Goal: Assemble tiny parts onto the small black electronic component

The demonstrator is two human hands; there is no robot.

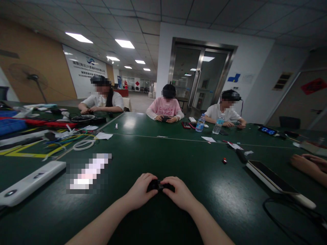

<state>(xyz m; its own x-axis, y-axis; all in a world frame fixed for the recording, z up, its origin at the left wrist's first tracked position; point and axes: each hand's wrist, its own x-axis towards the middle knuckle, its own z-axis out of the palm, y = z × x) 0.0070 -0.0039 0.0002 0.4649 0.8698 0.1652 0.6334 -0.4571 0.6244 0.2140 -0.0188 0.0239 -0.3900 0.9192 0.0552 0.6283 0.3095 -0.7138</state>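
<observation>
A small dark object [160,185] with a lighter spot near its middle is held low over the green table [163,156], at the bottom centre of the head view. My left hand [141,191] is closed on its left end, thumb in front and fingers behind. Its right end sits in my right hand [179,192], gripped the same way. Fingers cover much of the object, so its exact kind cannot be made out. Left of my hands lies a blurred-out bright rectangle [89,173], and farther left is a white power strip [33,182].
Cables [84,144] and a blue tray [14,126] crowd the left side. Water bottles [200,123] stand across the table. A phone-like slab [273,177], a black cable [278,221] and another person's hands [310,165] are at right. Three people sit opposite.
</observation>
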